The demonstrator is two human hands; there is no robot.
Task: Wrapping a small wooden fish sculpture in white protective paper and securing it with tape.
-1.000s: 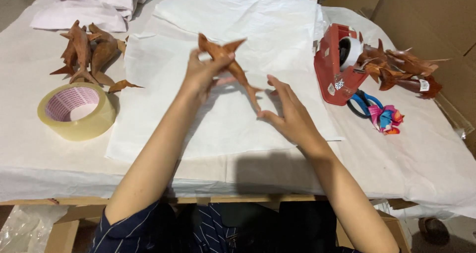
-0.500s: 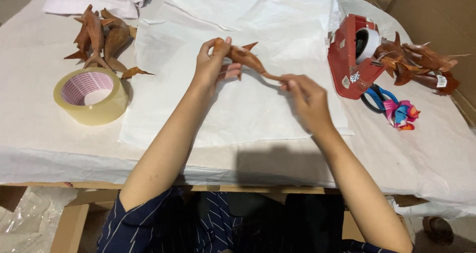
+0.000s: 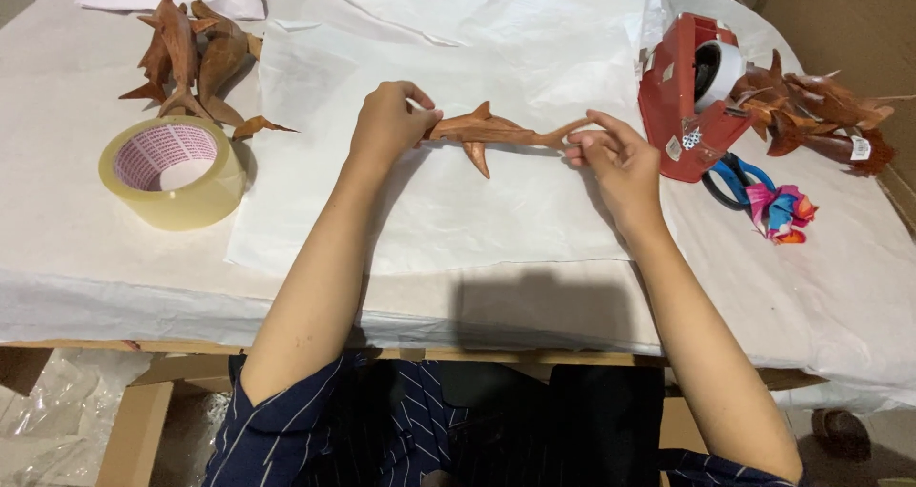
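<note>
Tape roll (image 3: 172, 170) left, red dispenser (image 3: 689, 96) right; between, clear.

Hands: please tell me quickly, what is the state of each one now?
Left hand: closed on the head end of the wooden shark.
Right hand: fingers pinch the shark's tail end.

- A packing or craft workbench, probably in a small workshop or stockroom, though little beyond the table shows.
- White wrapping paper (image 3: 477, 210) covers the table (image 3: 57, 229).
- A roll of clear tape (image 3: 172, 170), a red tape dispenser (image 3: 682, 105) and blue-handled scissors (image 3: 730, 177) lie out.
- Carved wooden fish (image 3: 191, 53) are piled in batches.
</note>
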